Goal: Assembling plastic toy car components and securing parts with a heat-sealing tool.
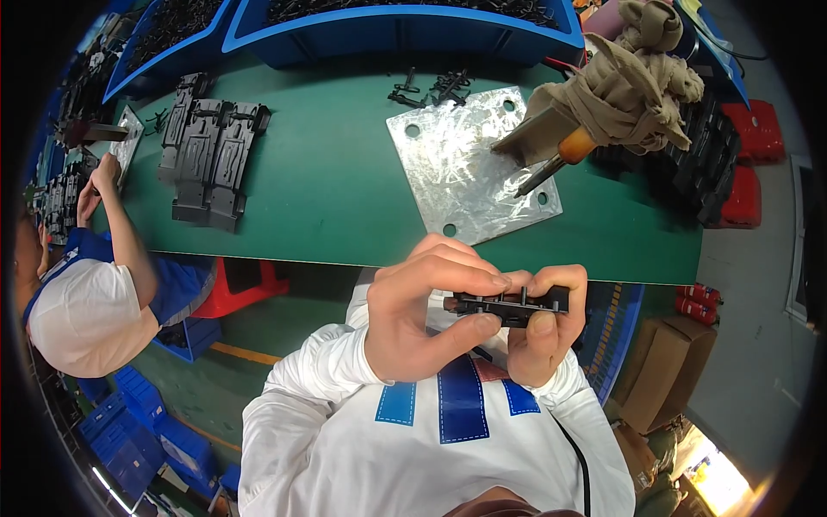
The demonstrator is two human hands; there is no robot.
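In front of my chest, just off the near table edge, both hands grip a small black plastic part with short upright pegs. My left hand pinches its left end between thumb and fingers. At the other end, my right hand closes thumb and forefinger around it. Parts of the piece are hidden by my fingertips. Beyond my hands, a silvery metal plate with corner holes lies on the green table. Over its right side stand a flat metal blade wrapped in beige cloth and a tool with an orange handle.
Large blue bins of black parts line the back. Small black pieces lie beyond the plate; black panels are stacked left. A co-worker sits at the left. Red stools and a cardboard box stand right.
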